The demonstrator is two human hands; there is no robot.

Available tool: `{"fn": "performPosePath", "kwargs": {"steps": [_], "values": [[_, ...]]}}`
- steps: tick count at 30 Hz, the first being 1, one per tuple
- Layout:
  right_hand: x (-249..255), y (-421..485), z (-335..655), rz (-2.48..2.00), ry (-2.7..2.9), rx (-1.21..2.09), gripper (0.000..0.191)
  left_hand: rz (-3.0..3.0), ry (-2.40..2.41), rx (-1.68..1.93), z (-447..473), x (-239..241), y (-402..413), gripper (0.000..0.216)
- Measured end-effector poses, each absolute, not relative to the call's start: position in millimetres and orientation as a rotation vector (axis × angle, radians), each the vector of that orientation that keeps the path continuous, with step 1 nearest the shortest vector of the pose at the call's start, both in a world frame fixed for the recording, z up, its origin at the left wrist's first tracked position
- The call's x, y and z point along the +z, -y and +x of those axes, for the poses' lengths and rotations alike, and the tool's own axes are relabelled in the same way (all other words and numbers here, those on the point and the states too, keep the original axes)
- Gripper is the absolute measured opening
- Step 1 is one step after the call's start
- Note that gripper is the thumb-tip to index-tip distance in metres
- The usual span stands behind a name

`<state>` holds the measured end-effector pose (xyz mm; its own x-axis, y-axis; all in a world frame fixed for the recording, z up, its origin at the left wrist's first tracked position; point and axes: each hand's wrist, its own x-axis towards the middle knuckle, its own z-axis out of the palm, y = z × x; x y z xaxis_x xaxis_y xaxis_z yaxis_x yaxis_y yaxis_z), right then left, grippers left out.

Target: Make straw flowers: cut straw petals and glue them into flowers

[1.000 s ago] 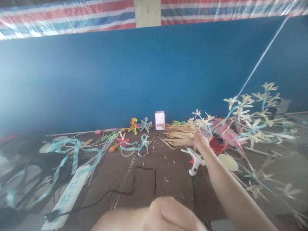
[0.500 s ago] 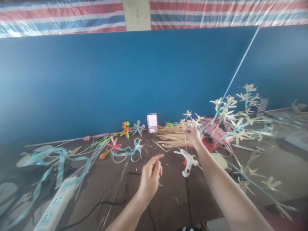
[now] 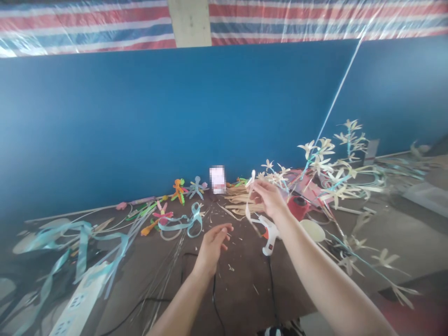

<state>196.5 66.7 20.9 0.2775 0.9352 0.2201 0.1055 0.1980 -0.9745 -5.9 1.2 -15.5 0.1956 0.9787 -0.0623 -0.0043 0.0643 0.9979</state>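
Note:
In the head view my right hand [image 3: 266, 198] pinches a thin pale strip [image 3: 248, 209] between thumb and fingers. One end of the strip sticks up above the fingertips; the rest hangs in a curve toward the table. Just below and behind this hand lies a white glue gun [image 3: 269, 241] with an orange trigger, partly covered by my right forearm. My left hand [image 3: 211, 247] hovers over the table's middle, fingers loosely stretched, with nothing visible in it. Past my right hand lies a bundle of tan dried strips [image 3: 238, 201].
Pale flower sprays [image 3: 336, 177] on blue stems spread at the right, near a red tape roll [image 3: 297, 207]. Light-blue ribbon [image 3: 82, 245] and a power strip [image 3: 79, 298] lie left. Pipe-cleaner figures [image 3: 179, 190] stand by the blue partition [image 3: 175, 116]. Black cords [image 3: 214, 298] cross the table.
My right hand has come away from the tan bundle, toward me and left, with the pale strip raised in it. My left hand's fingers have curled slightly. The view has shifted a little.

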Motion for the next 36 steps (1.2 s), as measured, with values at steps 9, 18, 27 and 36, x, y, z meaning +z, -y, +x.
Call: {"fn": "performPosePath", "kwargs": {"steps": [9, 18, 27, 36], "values": [[-5, -15, 138, -0.917, 1.039, 1.401, 0.022, 1.117, -0.979, 0.931, -2, -13, 8, 0.033], [-29, -6, 134, -0.971, 0.844, 1.413, 0.022, 1.294, -1.186, 0.894, -20, -36, 17, 0.029], [-23, 5, 133, -0.889, 0.851, 1.5, 0.024, 1.395, -1.16, 1.006, -28, -27, 23, 0.03], [-33, 17, 122, -0.854, 0.913, 1.647, 0.022, 1.339, -1.087, 0.999, -16, -7, 4, 0.03]]}}
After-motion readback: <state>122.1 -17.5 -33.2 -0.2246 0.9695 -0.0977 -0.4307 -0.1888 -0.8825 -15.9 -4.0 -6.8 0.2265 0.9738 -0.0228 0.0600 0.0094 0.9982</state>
